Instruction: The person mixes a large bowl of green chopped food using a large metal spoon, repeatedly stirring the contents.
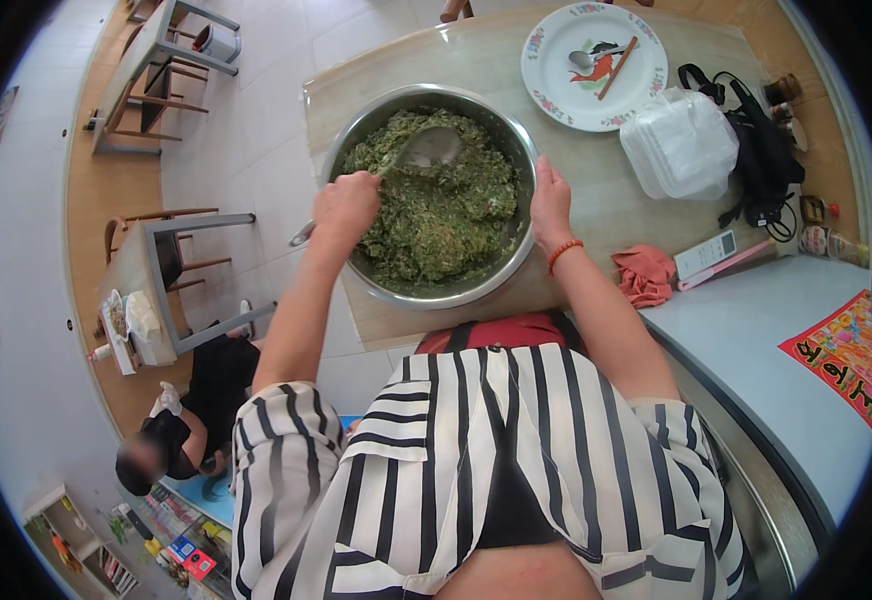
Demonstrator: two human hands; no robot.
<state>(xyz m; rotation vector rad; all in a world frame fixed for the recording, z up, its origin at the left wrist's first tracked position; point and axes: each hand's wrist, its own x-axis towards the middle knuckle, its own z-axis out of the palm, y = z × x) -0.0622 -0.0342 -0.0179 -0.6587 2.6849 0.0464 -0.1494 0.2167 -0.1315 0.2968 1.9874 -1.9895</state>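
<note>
Left grip [347,207] clasps a ladle [431,149], green mix [446,225] to its right. Right grip [551,205] touches the bowl [438,299]; whether pinching, I cannot tell.

a bowl [436,294] sits near the left edge of the tabletop [596,205], ladle [431,147] inside. a plate [546,70] lies by the far edge, container [681,145] and bag [764,160] toward the right edge.

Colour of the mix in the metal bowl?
Mostly green, with brownish-yellow patches; the mix shows best in the head view.
</note>
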